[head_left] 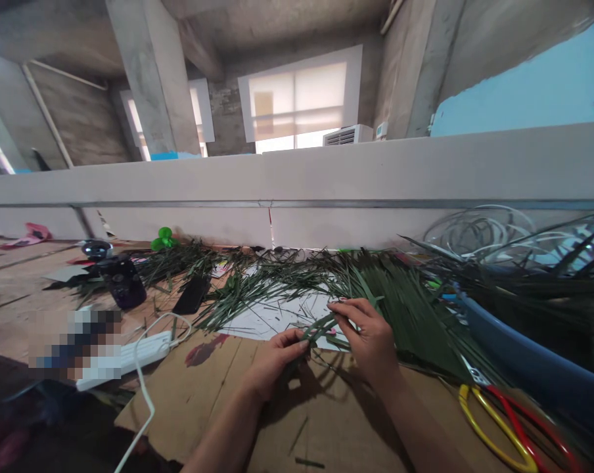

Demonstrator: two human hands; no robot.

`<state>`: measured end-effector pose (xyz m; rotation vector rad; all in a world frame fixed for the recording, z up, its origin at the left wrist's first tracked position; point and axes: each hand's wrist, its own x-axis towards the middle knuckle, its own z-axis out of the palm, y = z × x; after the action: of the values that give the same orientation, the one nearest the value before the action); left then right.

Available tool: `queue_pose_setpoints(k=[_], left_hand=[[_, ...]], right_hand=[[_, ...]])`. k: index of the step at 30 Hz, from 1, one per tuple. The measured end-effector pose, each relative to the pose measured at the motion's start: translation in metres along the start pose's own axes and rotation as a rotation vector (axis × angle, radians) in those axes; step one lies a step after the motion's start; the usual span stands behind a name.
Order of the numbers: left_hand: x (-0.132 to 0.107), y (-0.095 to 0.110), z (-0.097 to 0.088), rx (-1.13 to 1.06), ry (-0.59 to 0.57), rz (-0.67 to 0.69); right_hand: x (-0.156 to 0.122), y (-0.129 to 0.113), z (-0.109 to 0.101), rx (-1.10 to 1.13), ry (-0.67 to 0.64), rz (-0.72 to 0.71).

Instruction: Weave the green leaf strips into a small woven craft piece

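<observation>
Green palm-leaf strips (321, 326) are pinched between the left hand (274, 363) and right hand (366, 341), close together above a cardboard sheet (179, 407). A large heap of palm fronds (405, 322) lies beyond, apparently unworked; red-and-yellow scissors (504, 420) rest nearby.

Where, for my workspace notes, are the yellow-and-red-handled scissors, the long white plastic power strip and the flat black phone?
Yellow-and-red-handled scissors (484, 433): head view, on the yellow handle loop.
Long white plastic power strip (144, 348): head view, on its top face.
Flat black phone (192, 294): head view, on its dark face.
</observation>
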<state>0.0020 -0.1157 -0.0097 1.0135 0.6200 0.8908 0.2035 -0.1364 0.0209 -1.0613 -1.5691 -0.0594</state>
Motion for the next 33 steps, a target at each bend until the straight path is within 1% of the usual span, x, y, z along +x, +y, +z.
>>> queue_pose_setpoints(k=[3, 6, 8, 12, 16, 18, 21, 25, 28, 31, 33], left_hand=[[0.001, 0.0, 0.0, 0.051, 0.01, 0.06], [0.002, 0.002, 0.005, 0.083, 0.033, 0.126], [0.002, 0.007, 0.012, 0.084, 0.034, 0.153], [0.002, 0.02, 0.032, 0.109, -0.012, 0.204], [0.005, 0.031, 0.045, 0.137, -0.054, 0.208], [0.008, 0.033, 0.047, 0.159, -0.091, 0.194], [0.009, 0.036, 0.046, 0.212, -0.151, 0.189], [0.006, 0.042, 0.047, 0.266, -0.178, 0.209], [0.003, 0.044, 0.048, 0.249, -0.172, 0.23], [0.001, 0.044, 0.046, 0.218, -0.159, 0.239], [0.001, 0.043, 0.044, 0.187, -0.149, 0.246]], right_hand=[[0.001, -0.002, 0.0, 0.051, 0.004, 0.015], [0.004, -0.004, -0.003, 0.103, 0.001, 0.058], [0.007, -0.004, -0.007, 0.137, -0.006, 0.107], [0.017, -0.007, -0.016, 0.199, 0.003, 0.189], [0.031, -0.012, -0.028, 0.215, 0.02, 0.216], [0.039, -0.015, -0.034, 0.196, 0.01, 0.199], [0.05, -0.02, -0.045, 0.128, -0.039, 0.156], [0.061, -0.029, -0.055, 0.024, -0.093, 0.083], [0.064, -0.037, -0.054, 0.005, -0.104, 0.058], [0.063, -0.043, -0.047, 0.037, -0.112, 0.07], [0.062, -0.046, -0.041, 0.068, -0.092, 0.085]])
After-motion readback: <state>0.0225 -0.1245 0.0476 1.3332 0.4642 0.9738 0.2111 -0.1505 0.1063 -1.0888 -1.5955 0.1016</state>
